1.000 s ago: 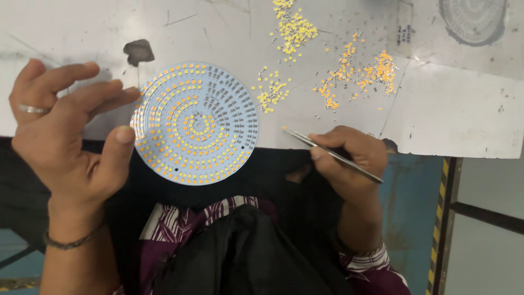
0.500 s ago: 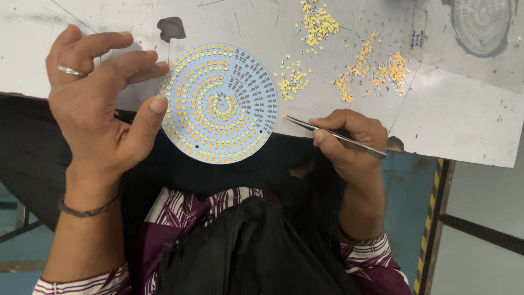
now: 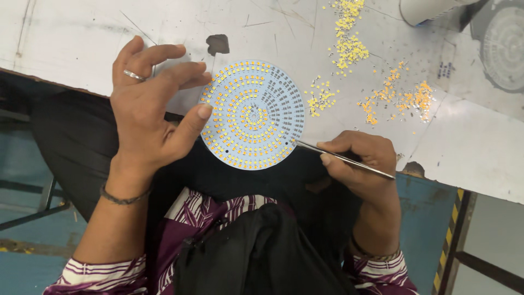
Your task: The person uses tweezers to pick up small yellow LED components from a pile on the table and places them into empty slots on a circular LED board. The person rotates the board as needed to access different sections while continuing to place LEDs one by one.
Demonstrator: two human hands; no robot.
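Note:
A round white circuit board [image 3: 252, 113] with rings of small yellow chips lies half over the near edge of the grey table [image 3: 82, 38]. My left hand [image 3: 150, 109] is beside it on the left, thumb pressed against its rim, fingers spread and raised. My right hand [image 3: 360, 158] grips thin metal tweezers [image 3: 344, 158]; their tip touches the board's lower right edge.
Loose piles of small yellow chips [image 3: 346, 46] and orange-yellow chips [image 3: 404, 98] lie scattered on the table beyond the board. A round grey disc [image 3: 505, 49] sits at the far right. A white cylinder [image 3: 426, 8] stands at the top edge. A dark patch [image 3: 218, 43] marks the table.
The view has shifted so the board and hands sit further right and lower. My left-hand fingers have lifted and curled off the table. The tweezers' tip has reached the board's edge.

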